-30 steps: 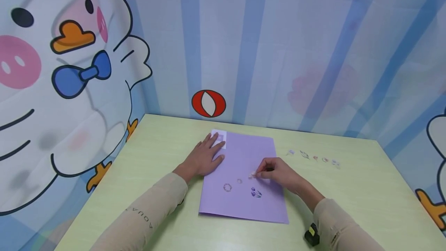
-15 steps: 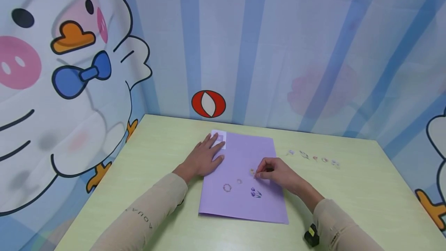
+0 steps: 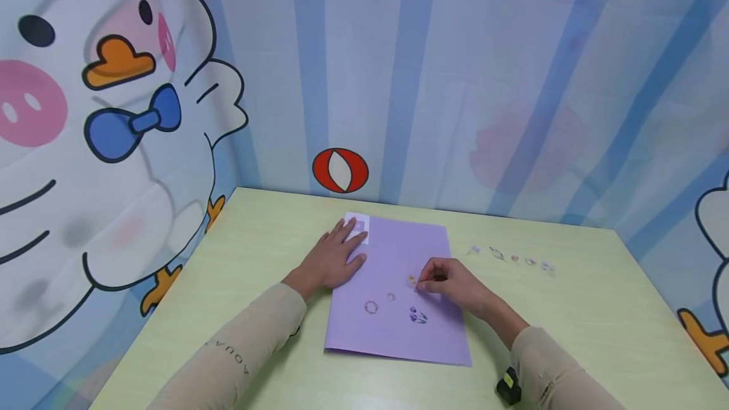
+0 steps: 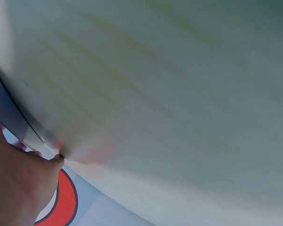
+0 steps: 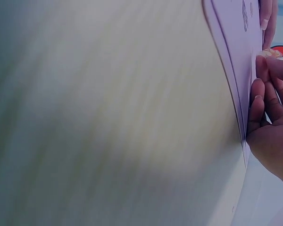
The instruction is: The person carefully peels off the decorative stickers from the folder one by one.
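A folded purple paper sheet (image 3: 398, 340) lies on the table. My left hand (image 3: 330, 259) rests with spread fingers on its upper left edge, over a white label (image 3: 364, 233) at the corner. Above the right part of the sheet, my right hand (image 3: 452, 283) pinches a small flower sticker (image 3: 411, 280) between thumb and forefinger; pale petals of this sticker (image 5: 275, 53) show past the fingertips in the right wrist view. Lower on the sheet are a ring-shaped wreath sticker (image 3: 371, 307), a smaller ring sticker (image 3: 390, 297) and a purple tulip sticker (image 3: 418, 316).
Right of the sheet, several small flower stickers lie in a row on the pale table (image 3: 569, 328), among them a leafy sprig sticker (image 3: 497, 254). A black and yellow object (image 3: 509, 387) sits beside the right sleeve. A cartoon duck curtain (image 3: 433, 81) hangs behind the table.
The sticker in my right fingers has tilted slightly, and its yellowish flowers show more clearly than a second ago. My left hand stays in place.
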The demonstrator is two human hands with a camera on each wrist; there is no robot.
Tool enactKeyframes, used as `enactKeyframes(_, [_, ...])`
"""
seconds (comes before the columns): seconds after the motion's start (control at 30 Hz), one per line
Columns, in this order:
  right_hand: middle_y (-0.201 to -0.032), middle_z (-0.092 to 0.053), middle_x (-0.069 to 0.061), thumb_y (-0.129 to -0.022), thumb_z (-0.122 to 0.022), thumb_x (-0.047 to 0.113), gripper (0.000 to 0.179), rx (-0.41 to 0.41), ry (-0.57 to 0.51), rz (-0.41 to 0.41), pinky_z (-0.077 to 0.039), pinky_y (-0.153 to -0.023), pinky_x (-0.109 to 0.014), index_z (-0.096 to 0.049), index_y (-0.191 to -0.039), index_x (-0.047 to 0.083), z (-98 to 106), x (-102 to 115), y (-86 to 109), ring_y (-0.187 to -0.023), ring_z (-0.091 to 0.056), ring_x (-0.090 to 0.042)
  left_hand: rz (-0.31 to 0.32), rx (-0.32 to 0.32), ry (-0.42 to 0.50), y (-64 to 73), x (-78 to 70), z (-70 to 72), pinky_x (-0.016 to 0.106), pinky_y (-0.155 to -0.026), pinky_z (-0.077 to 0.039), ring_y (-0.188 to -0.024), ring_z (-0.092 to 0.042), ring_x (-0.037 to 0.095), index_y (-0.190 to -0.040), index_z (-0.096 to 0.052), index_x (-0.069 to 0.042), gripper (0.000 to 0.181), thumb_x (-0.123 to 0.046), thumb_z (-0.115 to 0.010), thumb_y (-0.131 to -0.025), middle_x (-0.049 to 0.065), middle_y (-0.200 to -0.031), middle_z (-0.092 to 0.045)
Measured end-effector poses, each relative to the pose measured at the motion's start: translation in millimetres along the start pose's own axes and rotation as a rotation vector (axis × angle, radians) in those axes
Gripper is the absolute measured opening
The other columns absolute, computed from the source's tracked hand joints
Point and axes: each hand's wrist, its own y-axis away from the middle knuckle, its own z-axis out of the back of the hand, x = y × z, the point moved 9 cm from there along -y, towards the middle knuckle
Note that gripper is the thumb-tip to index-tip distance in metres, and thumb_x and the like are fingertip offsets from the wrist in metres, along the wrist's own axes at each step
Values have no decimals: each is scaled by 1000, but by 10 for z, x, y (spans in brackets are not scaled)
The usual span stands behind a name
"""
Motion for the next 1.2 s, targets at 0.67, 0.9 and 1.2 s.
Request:
enactKeyframes(0.67, [-98, -71, -10, -96, -77, 9, 9, -11, 25, 4, -47, -81, -30, -69, -98, 6, 0, -10, -5, -90, -61, -23, -8, -5, 14, 17, -6, 23, 58, -129, -17, -164, -4, 33, -169, -32, -25, 67, -56, -37, -109, 6, -179, -9])
enactKeyframes(0.9, [-97, -72, -7, -96, -75, 5, 6, -48, 95, 25, -50, -82, -30, -72, -99, 8, 77, -7, 10, -92, -63, -22, -11, -9, 14, 14, -2, 9, 57, -129, -17, -164, -4, 33, -169, -31, -25, 68, -56, -37, -109, 5, -179, -9])
enactKeyframes(1.2, [-98, -71, -8, -96, -70, 0, 9, -158, 139, 19, -54, -75, -29, -72, -102, 7, 363, -59, 85, -91, -63, -23, -3, -12, 10, 6, 13, 2, 57, -129, -17, -164, -3, 33, -169, -31, -26, 68, -57, -37, -109, 4, -179, -8])
